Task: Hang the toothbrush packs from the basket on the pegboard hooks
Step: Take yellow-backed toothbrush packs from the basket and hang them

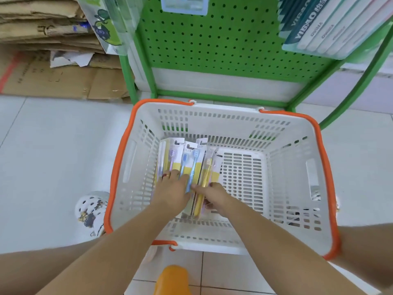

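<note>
A white basket [287,167] with an orange rim stands on the floor below the green pegboard [223,39]. Several toothbrush packs [187,160] lie stacked at the basket's left side, showing purple, blue and yellow brushes. My left hand [173,188] rests on the left packs, fingers curled over them, a ring on one finger. My right hand [212,195] grips the pack with the yellow brush [205,173] at its lower end. Both forearms reach down into the basket.
Flattened cardboard boxes [53,60] are piled at the left on the floor. Packs hang at the pegboard's top [184,5] and upper right [331,24]. A white shoe [93,211] stands left of the basket, an orange object [172,279] at the bottom.
</note>
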